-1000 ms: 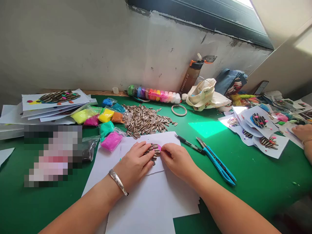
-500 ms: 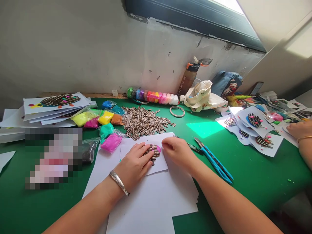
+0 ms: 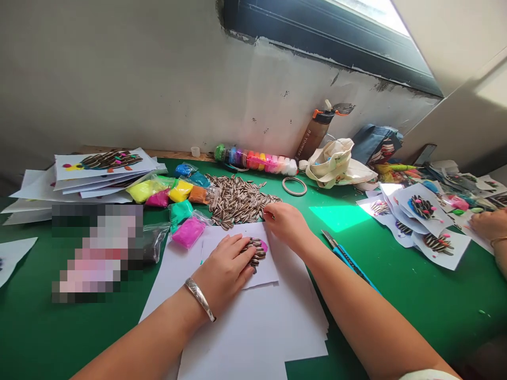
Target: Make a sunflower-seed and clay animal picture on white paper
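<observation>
My left hand (image 3: 225, 269) lies flat with fingers stretched out over a small white paper (image 3: 269, 273). Its fingertips cover part of a cluster of striped sunflower seeds (image 3: 259, 254), stuck beside a purple-pink clay patch (image 3: 265, 246). At the right edge of a loose pile of sunflower seeds (image 3: 237, 198) is my right hand (image 3: 287, 224), its fingers pinched together. Whatever is between those fingertips is too small to make out. Under the small paper lies a stack of larger white sheets (image 3: 253, 332).
Bags of coloured clay (image 3: 188, 232) sit left of the seed pile. A blue utility knife (image 3: 348, 261) lies beside my right forearm. Behind are a tape roll (image 3: 294, 186), bottle (image 3: 315, 134) and cloth bag (image 3: 332, 163). Another person's hand (image 3: 489, 224) rests at far right, near finished seed pictures (image 3: 425, 211).
My right hand has moved from beside the clay patch up to the edge of the seed pile. The left hand stays on the small paper. The view has shifted slightly.
</observation>
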